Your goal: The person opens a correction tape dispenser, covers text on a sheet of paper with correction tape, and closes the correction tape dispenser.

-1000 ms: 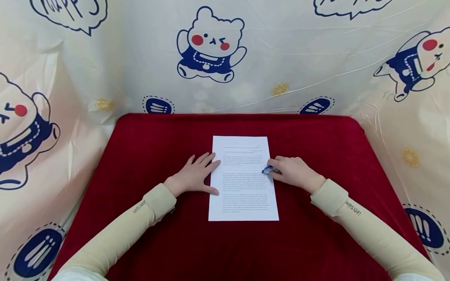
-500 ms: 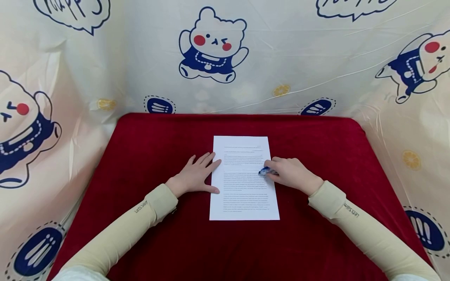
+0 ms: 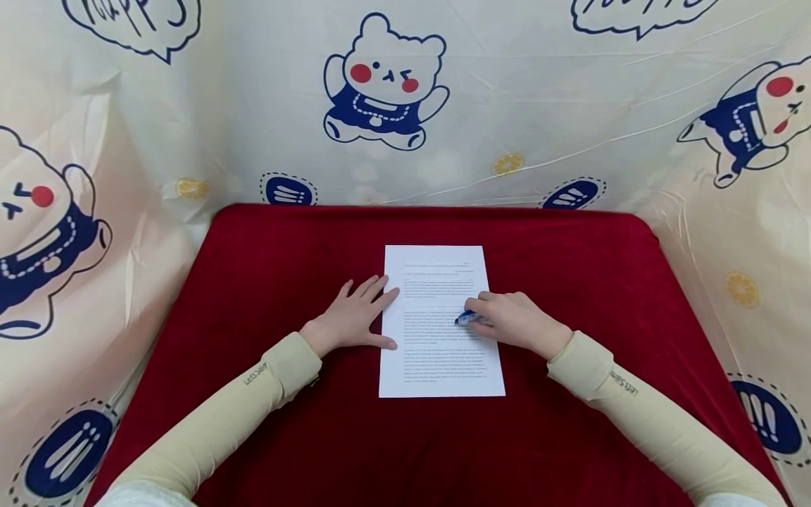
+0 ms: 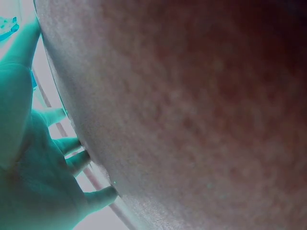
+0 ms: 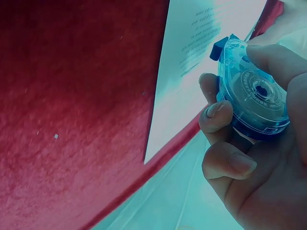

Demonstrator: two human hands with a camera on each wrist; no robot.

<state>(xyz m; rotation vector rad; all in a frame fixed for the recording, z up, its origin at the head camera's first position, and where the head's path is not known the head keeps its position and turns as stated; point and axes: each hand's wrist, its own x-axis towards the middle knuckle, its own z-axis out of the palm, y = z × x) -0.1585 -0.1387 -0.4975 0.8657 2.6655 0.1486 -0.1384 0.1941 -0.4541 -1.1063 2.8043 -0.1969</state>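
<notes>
A printed sheet of paper [image 3: 443,391] lies on the red cloth in the head view. My left hand [image 3: 350,318] rests with spread fingers on its left edge; the left wrist view shows that hand [image 4: 41,163] with its fingers extended. My right hand [image 3: 516,322] reaches over the sheet's right side and holds a blue correction tape [image 3: 467,317], tip pointing left at the printed lines. Close up in the right wrist view, the correction tape [image 5: 256,96] has a clear round case with a spool inside, gripped between thumb and curled fingers.
Red velvet cloth [image 3: 285,246] covers the table on all sides of the sheet. Pale curtains [image 3: 507,84] printed with cartoon bears hang behind the table and along both sides.
My right hand has moved left and slightly toward me across the sheet, carrying the correction tape. The left hand stays in place on the paper's edge.
</notes>
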